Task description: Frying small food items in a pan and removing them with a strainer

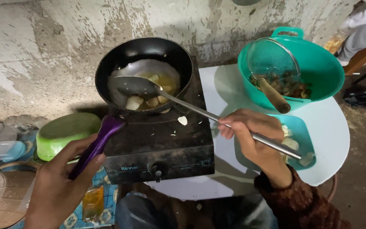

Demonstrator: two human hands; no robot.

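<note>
Right hand [250,135] clenched around ladle [200,111], left hand [64,169] gripping pan handle [100,142]

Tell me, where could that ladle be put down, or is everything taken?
Bare room: the white table between the teal bowl and the small teal tray, and the strip between the stove and the bowl. The stove top in front of the pan is bare too. Left of the stove, around the green dish, it is crowded.
</note>
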